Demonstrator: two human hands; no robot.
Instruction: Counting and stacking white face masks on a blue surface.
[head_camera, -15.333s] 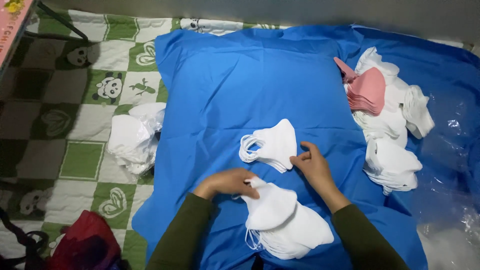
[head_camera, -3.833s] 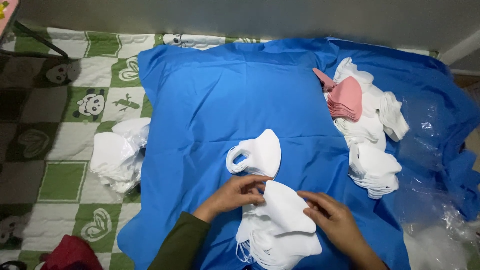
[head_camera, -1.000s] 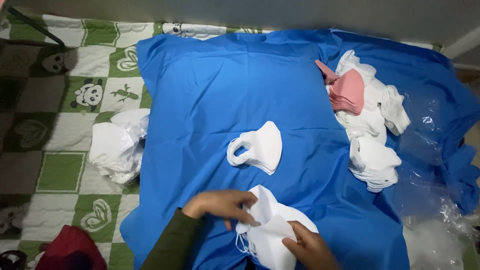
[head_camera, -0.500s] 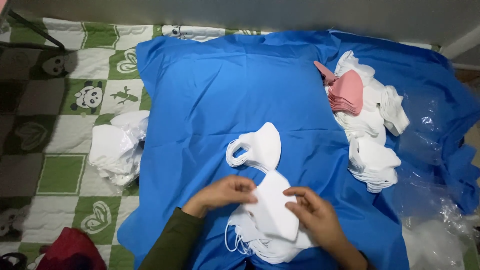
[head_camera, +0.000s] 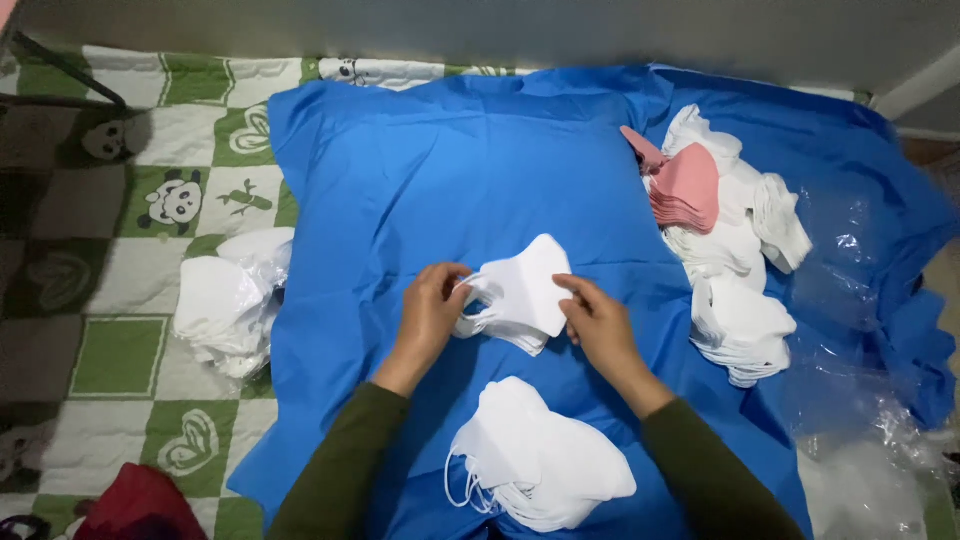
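Two big piles of white masks lie on the blue sheet (head_camera: 420, 170), one heap (head_camera: 735, 250) at the right and one stack (head_camera: 540, 460) near the body. Between them the left hand (head_camera: 432, 310) and right hand (head_camera: 598, 322) pinch a small mask bundle (head_camera: 520, 295) at its two ends, fingers closed on it. It seems best to keep the edges even and the ear loops tucked together.

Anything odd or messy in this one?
One pink stack of masks sits among the white masks heaped loosely at right, and crumpled clear plastic trails off the blue sheet. Both hands hold a small, neat white stack.
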